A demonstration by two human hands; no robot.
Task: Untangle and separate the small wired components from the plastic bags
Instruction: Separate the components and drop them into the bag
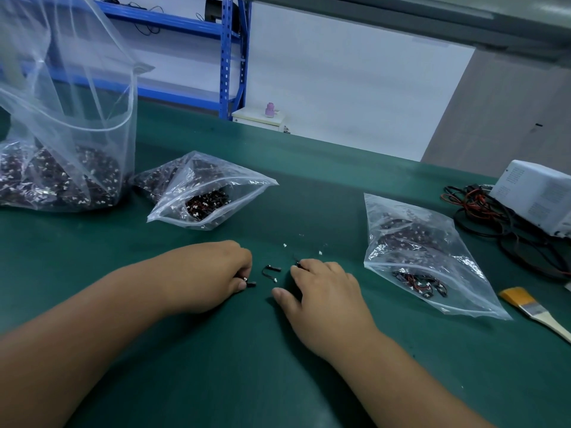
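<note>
Head view: on the green mat (278, 366), both hands lay near the middle, close together but apart. The left hand (213, 273) had its fingers curled, and thumb and fingertip pinched the left piece (249, 283). Its white plug sat against the fingers and its black end poked out to the right, so its long axis ran roughly left to right.

The right hand (324, 291) lay palm down with fingers loosely bent and the thumb spread well away, gripping nothing. Its far fingertip touched the right piece (298, 263), a dark bit mostly hidden, so its direction could not be told.

Between the hands the middle piece (271, 270) lay free on the mat, touching neither hand. Its wire looped at the left, its black body pointed right, and a white plug lay just near of it.

A few white bits (285, 245) lay just beyond.

Farther left, the middle bag (210, 189) lay on its side, its mouth gaping toward the near side, with dark wired pieces inside. At the far left the big bag (61, 149) stood upright with its mouth up and a heap of pieces in the bottom. To the right, the right bag (423, 251) lay flat, its long axis running from far left to near right, with some pieces gathered at the near end.

A brush (531, 307) lay near the right edge, bristles pointing far left. Beyond it sat a white box (537, 196) with a tangle of cables (482, 211).
</note>
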